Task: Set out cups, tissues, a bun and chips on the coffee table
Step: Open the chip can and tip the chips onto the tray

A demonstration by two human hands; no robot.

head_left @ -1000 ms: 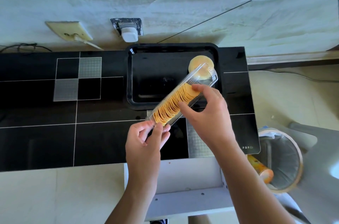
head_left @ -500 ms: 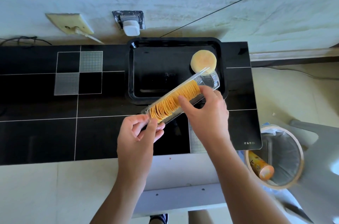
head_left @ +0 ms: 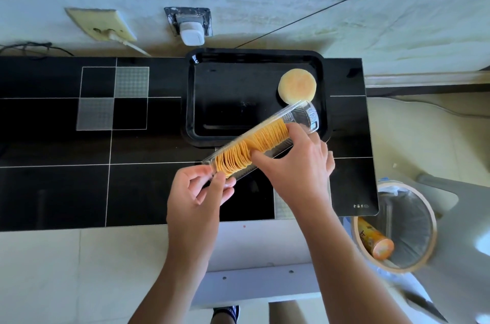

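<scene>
Tilted a little further toward the black tray (head_left: 254, 54), the clear chip sleeve (head_left: 261, 142) hangs over the coffee table's (head_left: 53, 191) right half beside the bun (head_left: 297, 86), left hand (head_left: 197, 191) pinching its near end while right hand (head_left: 298, 164) curls round its middle, likely to slide the chips (head_left: 252, 147) out

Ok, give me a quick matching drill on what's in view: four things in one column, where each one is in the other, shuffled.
1. bun
2. chip sleeve
3. chip can
4. white plug

a. in the wall socket
b. in the bin
c. on the black tray
d. held in the left hand and right hand

Pairs: 1-c, 2-d, 3-b, 4-a
</scene>
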